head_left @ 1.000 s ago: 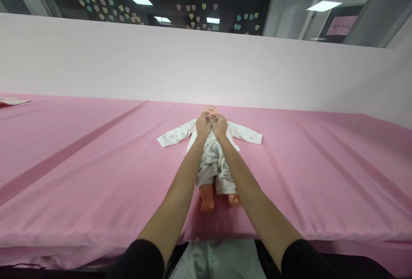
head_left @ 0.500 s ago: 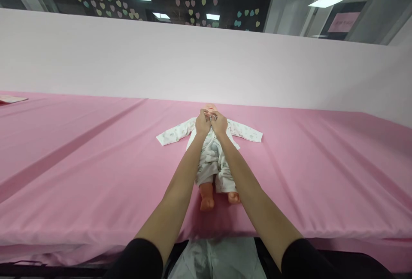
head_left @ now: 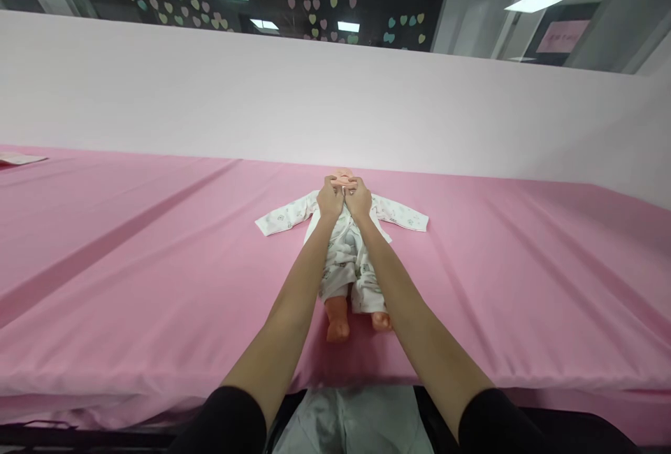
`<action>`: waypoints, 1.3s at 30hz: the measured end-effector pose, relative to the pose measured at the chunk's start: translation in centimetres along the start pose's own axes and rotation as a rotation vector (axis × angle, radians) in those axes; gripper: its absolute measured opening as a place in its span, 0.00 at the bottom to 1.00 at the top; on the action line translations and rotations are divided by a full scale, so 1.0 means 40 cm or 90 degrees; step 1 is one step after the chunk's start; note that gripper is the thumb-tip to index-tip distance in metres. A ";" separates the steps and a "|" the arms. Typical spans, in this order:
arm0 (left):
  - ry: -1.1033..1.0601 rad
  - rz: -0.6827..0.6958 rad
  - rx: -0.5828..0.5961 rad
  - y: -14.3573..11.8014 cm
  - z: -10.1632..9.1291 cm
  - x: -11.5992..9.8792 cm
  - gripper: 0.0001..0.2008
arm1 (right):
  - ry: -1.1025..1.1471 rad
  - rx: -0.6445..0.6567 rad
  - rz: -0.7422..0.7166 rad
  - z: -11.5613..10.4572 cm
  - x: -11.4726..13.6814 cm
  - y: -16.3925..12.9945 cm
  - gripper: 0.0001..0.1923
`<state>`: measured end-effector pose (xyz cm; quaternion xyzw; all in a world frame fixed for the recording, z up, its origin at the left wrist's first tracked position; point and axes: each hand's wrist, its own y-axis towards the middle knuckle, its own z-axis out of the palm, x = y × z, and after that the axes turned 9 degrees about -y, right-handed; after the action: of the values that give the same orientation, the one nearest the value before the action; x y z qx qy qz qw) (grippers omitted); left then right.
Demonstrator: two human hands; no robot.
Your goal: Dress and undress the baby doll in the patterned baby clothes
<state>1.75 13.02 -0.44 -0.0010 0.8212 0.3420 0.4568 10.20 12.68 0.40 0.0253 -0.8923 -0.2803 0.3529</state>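
Note:
A baby doll [head_left: 337, 321] lies on its back on the pink-covered table, feet toward me. It wears a white printed shirt [head_left: 402, 215] with both sleeves spread out sideways, and matching trousers [head_left: 338, 269] with the bare feet showing. My left hand [head_left: 330, 198] and my right hand [head_left: 359, 200] meet at the doll's neck, just below its face. Both have curled fingers closed at the shirt's collar, knuckles nearly touching. The fingertips and the bit of cloth between them are mostly hidden. My forearms run along both sides of the doll's trousers.
The pink sheet [head_left: 157, 265] covers the wide table, with creases on both sides. A low white wall [head_left: 262, 98] stands along the far edge, with dark glass and heart stickers above. At the far left lies a flat paper-like item [head_left: 21, 158].
My fingers have shifted slightly at the collar and now lie straighter across below the doll's face. The pale loops of cloth seen between them before are now covered. The doll stays put.

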 end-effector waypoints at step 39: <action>0.008 0.001 0.032 0.014 0.000 0.014 0.16 | -0.014 0.063 0.040 0.011 0.001 0.019 0.15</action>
<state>1.23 13.61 -0.56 0.0089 0.8323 0.3215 0.4515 10.01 13.50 0.56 0.0116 -0.9094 -0.2245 0.3499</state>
